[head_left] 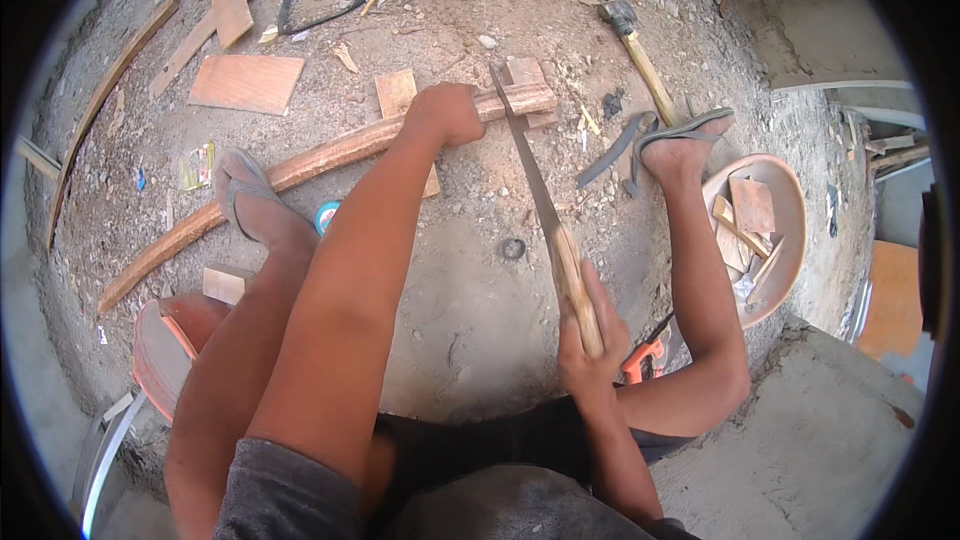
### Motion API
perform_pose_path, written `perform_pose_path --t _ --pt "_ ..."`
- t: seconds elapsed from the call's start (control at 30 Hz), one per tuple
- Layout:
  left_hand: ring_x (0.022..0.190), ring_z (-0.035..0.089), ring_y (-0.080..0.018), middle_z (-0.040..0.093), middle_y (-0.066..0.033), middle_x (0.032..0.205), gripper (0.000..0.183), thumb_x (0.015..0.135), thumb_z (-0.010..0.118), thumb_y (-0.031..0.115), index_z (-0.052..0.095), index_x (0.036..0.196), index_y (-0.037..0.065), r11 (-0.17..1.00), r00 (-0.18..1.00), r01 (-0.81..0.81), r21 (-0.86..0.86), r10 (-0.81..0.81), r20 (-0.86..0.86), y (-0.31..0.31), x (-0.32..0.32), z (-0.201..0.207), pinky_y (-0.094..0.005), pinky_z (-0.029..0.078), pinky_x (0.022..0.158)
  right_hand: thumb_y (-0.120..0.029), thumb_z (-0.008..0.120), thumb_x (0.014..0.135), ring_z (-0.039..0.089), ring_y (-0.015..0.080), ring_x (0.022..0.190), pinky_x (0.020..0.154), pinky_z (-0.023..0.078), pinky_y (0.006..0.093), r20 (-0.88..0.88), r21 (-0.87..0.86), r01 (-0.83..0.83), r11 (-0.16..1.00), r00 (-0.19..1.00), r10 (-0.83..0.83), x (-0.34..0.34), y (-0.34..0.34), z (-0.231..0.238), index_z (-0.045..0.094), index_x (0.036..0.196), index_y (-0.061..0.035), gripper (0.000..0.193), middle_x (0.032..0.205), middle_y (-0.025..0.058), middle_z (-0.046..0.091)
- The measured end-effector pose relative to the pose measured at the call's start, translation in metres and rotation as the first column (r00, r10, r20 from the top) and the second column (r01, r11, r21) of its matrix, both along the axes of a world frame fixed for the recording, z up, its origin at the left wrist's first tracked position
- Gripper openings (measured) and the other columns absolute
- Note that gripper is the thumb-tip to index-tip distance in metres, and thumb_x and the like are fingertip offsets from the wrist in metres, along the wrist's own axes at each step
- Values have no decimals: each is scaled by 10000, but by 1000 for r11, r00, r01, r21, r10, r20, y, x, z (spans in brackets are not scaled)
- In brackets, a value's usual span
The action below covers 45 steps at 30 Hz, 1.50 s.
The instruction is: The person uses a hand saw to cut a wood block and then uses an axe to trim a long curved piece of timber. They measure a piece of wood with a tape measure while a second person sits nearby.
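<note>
My left hand (447,114) is closed around a long, rough wooden pole (335,155), close to its right end. That pole slants from the lower left up to the right, passing under my left foot (252,198). Its right end rests over a small wood block (524,70). My right hand (592,340) grips the pale wooden handle of a machete (535,175). The long, narrow blade points away from me, and its far part crosses the pole just right of my left hand. Whether the blade's edge is cutting into the wood cannot be made out.
A hammer (640,58) lies at the far right. Near my right leg are a basin (790,250) of wood offcuts and an orange-handled tool (640,362). Boards (246,83) and a black strap (330,18) lie far left. A tape roll (326,217) is by my left arm.
</note>
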<state>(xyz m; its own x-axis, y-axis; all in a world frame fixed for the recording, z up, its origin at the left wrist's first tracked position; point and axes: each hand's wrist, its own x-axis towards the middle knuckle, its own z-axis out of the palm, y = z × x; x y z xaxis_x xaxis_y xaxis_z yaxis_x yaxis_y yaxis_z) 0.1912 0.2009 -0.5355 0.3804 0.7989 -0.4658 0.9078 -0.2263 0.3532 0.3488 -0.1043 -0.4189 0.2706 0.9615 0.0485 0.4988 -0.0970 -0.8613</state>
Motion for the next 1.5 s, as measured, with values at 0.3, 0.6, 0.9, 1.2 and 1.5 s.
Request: perform_pose_path --t 0.3,0.6,0.9,1.2,1.5 --pt "1145 672 -370 708 -209 1216 635 745 681 308 647 1342 93 999 999 42 25 -43 24 1 29 -4 -442 539 993 4 600 887 633 81 698 649 529 281 -42 77 47 996 998 -44 8 119 -56 586 1434 -31 548 906 162 747" --pt "1185 660 -347 688 -166 1289 624 729 672 282 662 1329 110 1000 998 -10 -7 10 -63 3 0 0 -436 536 1013 52 603 852 725 124 759 706 559 250 -21 -19 -18 1000 1000 17 10 -26 26 574 1414 37 563 1051 199 765" --pt "1061 696 -388 721 -244 1133 571 711 724 337 708 1205 53 1000 996 7 8 -8 85 7 25 -5 -462 550 940 -9 605 877 685 114 662 619 529 300 -36 104 33 994 999 -29 -4 143 -53 580 1441 -67 568 783 190 714" --pt "1074 699 -385 720 -226 1177 534 720 697 347 745 1121 -1 994 999 34 -100 -34 4 28 1 -16 -433 560 933 54 587 857 725 121 751 682 552 245 -3 -12 -10 1000 1000 10 3 -8 23 565 1442 1 587 1029 203 761" --pt "1006 695 -421 728 -261 1059 540 682 735 341 732 1088 -13 997 992 35 -68 -27 121 29 22 -15 -443 559 903 6 603 860 686 133 689 661 544 303 12 130 18 991 1000 -20 1 155 -56 574 1452 -71 598 848 179 730"
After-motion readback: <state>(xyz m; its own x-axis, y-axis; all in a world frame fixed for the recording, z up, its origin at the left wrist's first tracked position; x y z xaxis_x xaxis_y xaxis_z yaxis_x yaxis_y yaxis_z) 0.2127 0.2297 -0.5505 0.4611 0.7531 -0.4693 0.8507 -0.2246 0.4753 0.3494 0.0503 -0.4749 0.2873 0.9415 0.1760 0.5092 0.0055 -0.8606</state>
